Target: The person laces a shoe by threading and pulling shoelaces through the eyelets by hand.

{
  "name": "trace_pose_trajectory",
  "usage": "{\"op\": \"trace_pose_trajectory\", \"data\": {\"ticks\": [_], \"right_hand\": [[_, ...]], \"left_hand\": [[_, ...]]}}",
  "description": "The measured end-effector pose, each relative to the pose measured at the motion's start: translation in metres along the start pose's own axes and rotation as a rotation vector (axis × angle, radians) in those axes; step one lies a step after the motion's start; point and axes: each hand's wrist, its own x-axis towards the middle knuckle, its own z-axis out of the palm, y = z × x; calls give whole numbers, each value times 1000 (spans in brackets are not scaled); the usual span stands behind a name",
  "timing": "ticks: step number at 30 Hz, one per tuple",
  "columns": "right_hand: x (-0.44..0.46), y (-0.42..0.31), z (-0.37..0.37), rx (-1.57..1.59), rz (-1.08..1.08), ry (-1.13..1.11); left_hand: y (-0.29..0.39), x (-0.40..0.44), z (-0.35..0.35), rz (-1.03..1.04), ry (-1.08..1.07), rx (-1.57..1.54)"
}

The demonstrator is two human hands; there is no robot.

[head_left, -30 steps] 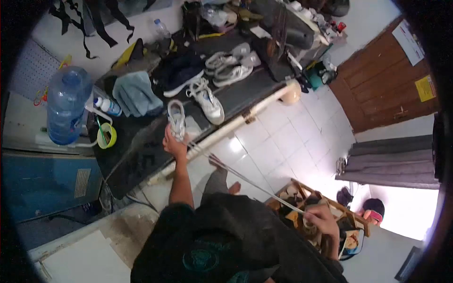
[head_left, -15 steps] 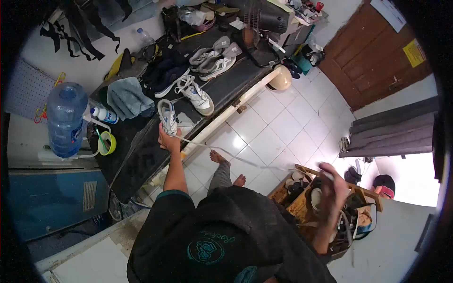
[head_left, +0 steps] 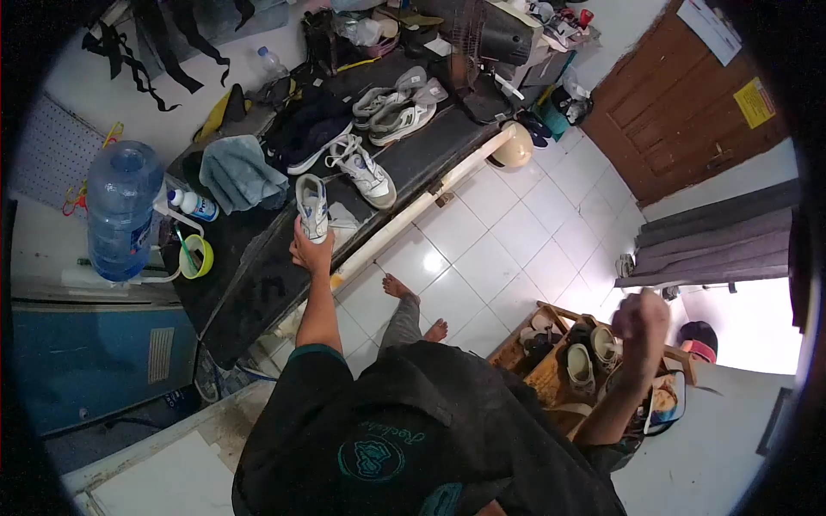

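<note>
My left hand (head_left: 311,248) is closed around the heel end of a white and grey sneaker (head_left: 311,209), held over the black bench with its opening facing up. My right hand (head_left: 641,322) is raised over the wooden shoe box on the right, slightly blurred, its fingers closed. The pale shoelace it gripped a moment ago is mostly lost from sight now. A second white sneaker (head_left: 366,175), with its laces in, rests beside the held one. Under them lies a light grey piece of cloth or paper (head_left: 342,222).
On the black bench (head_left: 228,284) are more sneakers (head_left: 400,120), a grey-blue towel (head_left: 241,175), a white bottle (head_left: 194,205) and a yellow-green cup (head_left: 196,258). A large water bottle (head_left: 125,211) stands left. Shoes fill the wooden box (head_left: 551,378); a fan (head_left: 495,39) stands at the back.
The shoelace stretched from the sneaker to my right hand no longer shows between them. My right hand has moved up and to the right. My left hand still holds the sneaker.
</note>
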Motion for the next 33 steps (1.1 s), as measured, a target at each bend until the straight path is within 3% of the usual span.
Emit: {"op": "trace_pose_trajectory", "data": {"ticks": [1, 3, 5, 7, 9, 10, 11, 12, 13, 14, 15, 17, 18, 20, 22, 25, 29, 32, 33], "right_hand": [[2, 3, 16, -130, -21, -75], [3, 4, 50, -300, 147, -144], [8, 26, 72, -315, 153, -313], [18, 33, 108, -235, 272, -445], [33, 39, 132, -235, 216, -594], [42, 43, 139, -232, 186, -669], [54, 52, 133, -247, 157, -662], [70, 38, 133, -198, 229, -607], [88, 45, 118, -267, 148, -488], [108, 40, 105, -314, 75, -384], [130, 56, 80, -155, 13, -272], [171, 52, 42, -126, 18, -155], [186, 55, 22, -125, 98, -1], [217, 64, -1, 36, 158, 57], [243, 93, -21, 139, 235, 327], [269, 121, -55, 118, 395, 202], [294, 181, -102, -505, 445, 182], [304, 205, -138, -661, 434, 156], [314, 220, -167, -851, 323, 102]], "left_hand": [[7, -3, -7, 56, 75, 2], [31, -12, -22, 176, 226, -7], [59, -31, -43, 510, 133, -391], [81, -93, -45, 408, -477, -917], [136, -162, -85, 133, -1110, -1213], [166, -166, -106, 631, -1216, -1073], [170, -179, -106, 461, -1470, -1044], [165, -184, -106, 377, -1596, -992], [159, -188, -106, 290, -1711, -927], [143, -183, -99, 301, -1707, -855], [128, -177, -95, 312, -1702, -784], [96, -158, -96, 318, -1508, -803], [83, -143, -100, 317, -1411, -810], [75, -107, -126, 173, -1387, -680], [55, -83, -133, 79, -1365, -626], [27, -53, -137, -38, -1323, -517], [-13, -28, -149, -184, -1223, -354], [-70, -24, -173, -440, -1209, -414], [-83, -23, -185, -487, -1180, -421]]}}
